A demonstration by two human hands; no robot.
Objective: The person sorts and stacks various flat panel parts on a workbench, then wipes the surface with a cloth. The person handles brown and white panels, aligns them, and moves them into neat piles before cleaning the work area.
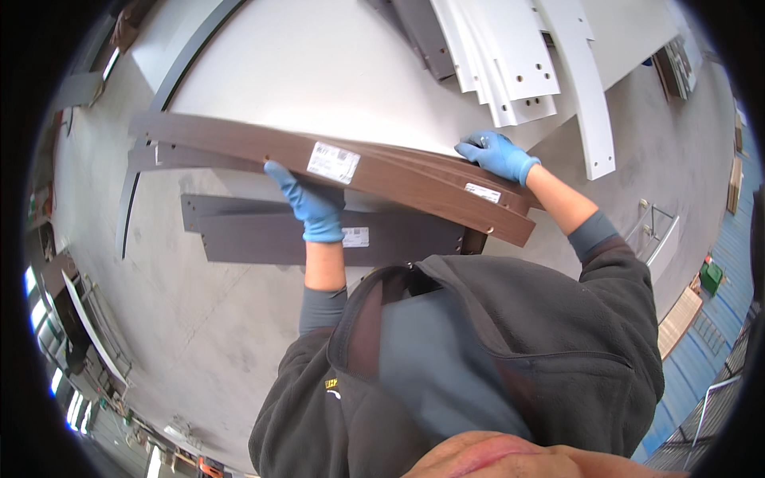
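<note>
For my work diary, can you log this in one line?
left hand: near edge of brown boards; right hand: their far edge, right end; grey boards: nearer; white boards: farther

We wear snug light-blue gloves (323, 221) on our left hand (315, 205) and right hand (498, 157), ending at the wrists. Farther up from each hand, slate-grey inner sleeves (323, 309) show beneath the sleeves of our charcoal fleece jacket (558, 319). Between and below the hands, its open front bares a blue-grey shirt (438, 358) and dark maroon lining (365, 342). A small yellow-and-white marking (331, 385) sits on the chest below the left hand.
</note>
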